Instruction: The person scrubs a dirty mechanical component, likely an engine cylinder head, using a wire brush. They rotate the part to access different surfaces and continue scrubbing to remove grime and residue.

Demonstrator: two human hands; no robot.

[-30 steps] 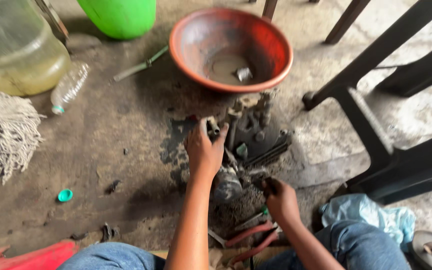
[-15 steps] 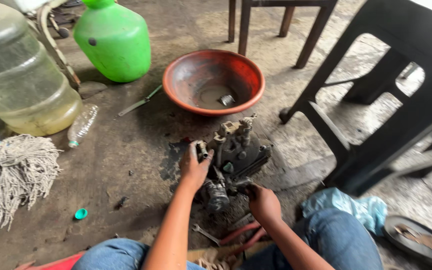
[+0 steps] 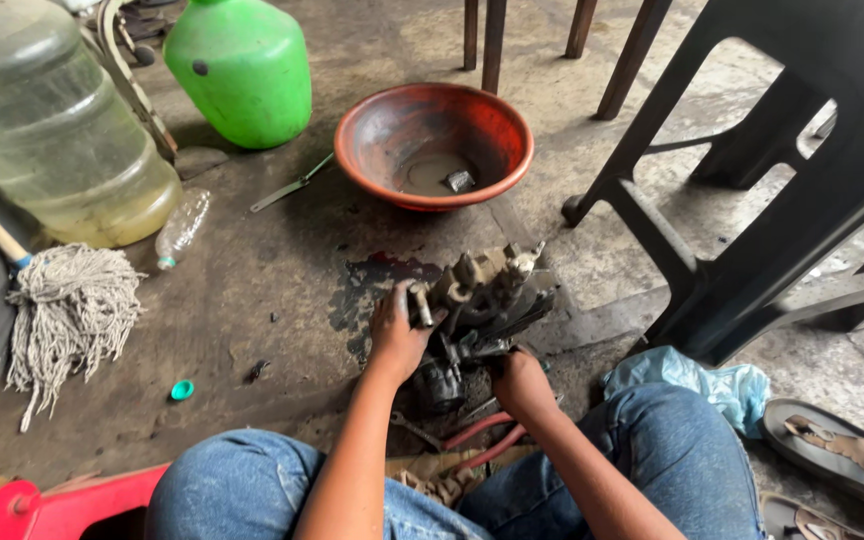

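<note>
Head view, left to right: our left hand (image 3: 397, 335) has its grip wrapped on the greasy grey metal engine part (image 3: 472, 310) on the concrete floor (image 3: 252, 290); our right hand (image 3: 520, 380), at its five o'clock, grips its lower edge. Rust-red round bowl (image 3: 432, 145) sits at twelve o'clock.

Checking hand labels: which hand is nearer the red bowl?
Left. The left hand grips the upper side of the greasy engine part, just below the red bowl. The right hand is at the part's lower end, farther from it.
</note>
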